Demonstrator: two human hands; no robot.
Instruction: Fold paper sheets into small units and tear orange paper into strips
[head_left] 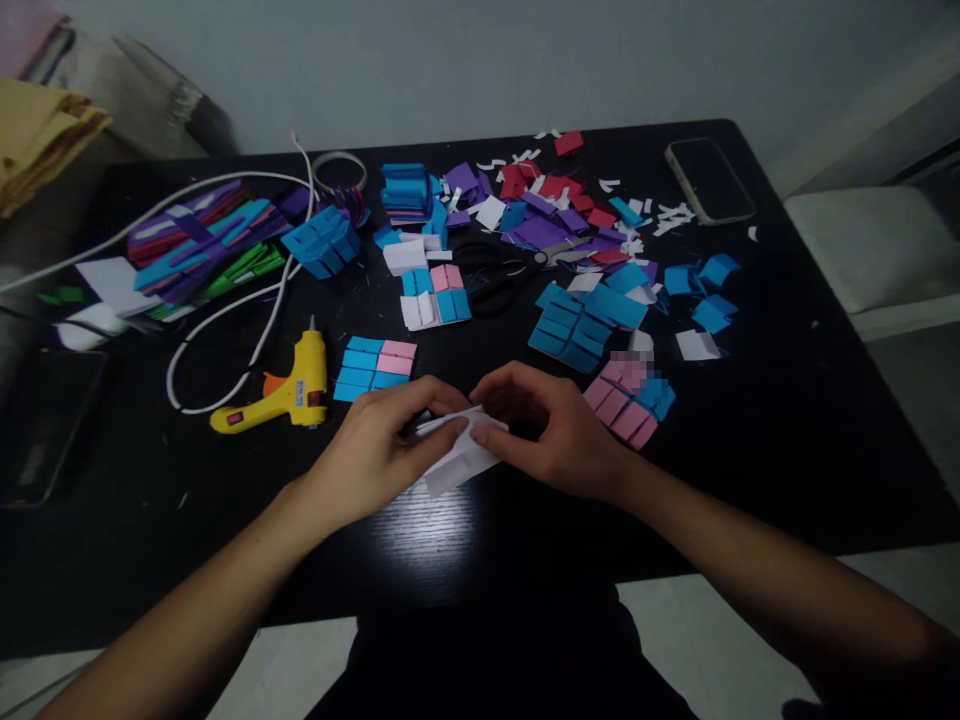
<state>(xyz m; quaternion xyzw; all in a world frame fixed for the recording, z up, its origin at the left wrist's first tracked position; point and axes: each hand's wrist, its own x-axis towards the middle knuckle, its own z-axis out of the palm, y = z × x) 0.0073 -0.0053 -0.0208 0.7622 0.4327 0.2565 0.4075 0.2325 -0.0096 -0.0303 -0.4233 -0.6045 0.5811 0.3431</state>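
A person's left hand [397, 435] and right hand [551, 430] hold white paper [454, 465] over a black tabletop [757, 450]. A yellow glue gun [306, 385] lies to the left; black-handled scissors [541, 258] and coloured paper scraps [534, 232] lie farther back.

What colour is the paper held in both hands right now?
The paper is white; the head view, the only one, shows it.

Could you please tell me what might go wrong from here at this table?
The white paper pinched by the left hand and right hand might crease or tear. The glue gun lies near the left hand; if hot, it could burn someone. The scissors lie among scraps, so reaching in there could risk a cut.
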